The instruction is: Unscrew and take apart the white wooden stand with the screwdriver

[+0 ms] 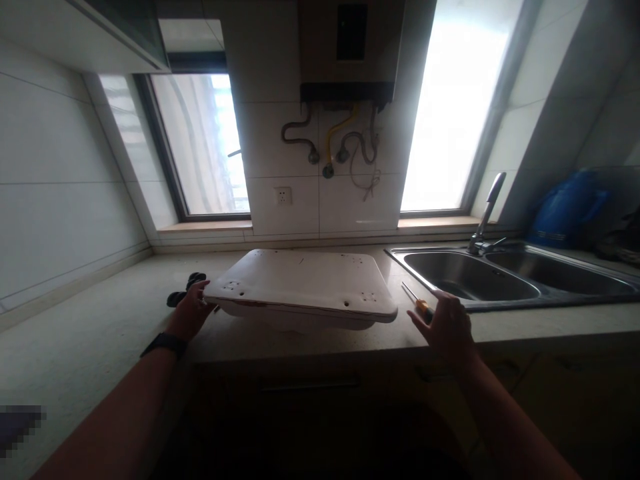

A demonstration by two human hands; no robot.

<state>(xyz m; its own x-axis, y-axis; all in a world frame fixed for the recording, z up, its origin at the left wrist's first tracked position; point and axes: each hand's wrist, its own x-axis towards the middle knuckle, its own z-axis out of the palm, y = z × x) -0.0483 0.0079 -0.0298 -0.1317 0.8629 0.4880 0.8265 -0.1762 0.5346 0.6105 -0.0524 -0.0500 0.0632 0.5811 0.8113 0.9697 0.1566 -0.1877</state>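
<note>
A white, flat appliance [300, 280] with small screw holes lies underside up on the stone countertop [100, 320], its near edge tilted up a little. My left hand [190, 310] grips its left corner with the fingers curled on the rim. My right hand [445, 327] hovers just right of the panel's right corner, fingers spread, touching nothing that I can see. A screwdriver with a yellow handle [419, 301] lies on the counter between that hand and the sink. A dark watch band [165, 343] sits on my left wrist.
A double steel sink [515, 277] with a tall tap [487, 213] is at the right. Black knobs [183, 290] lie behind my left hand. A wall heater with hoses [345, 133] hangs between two windows. A blue bag [565, 210] stands at far right.
</note>
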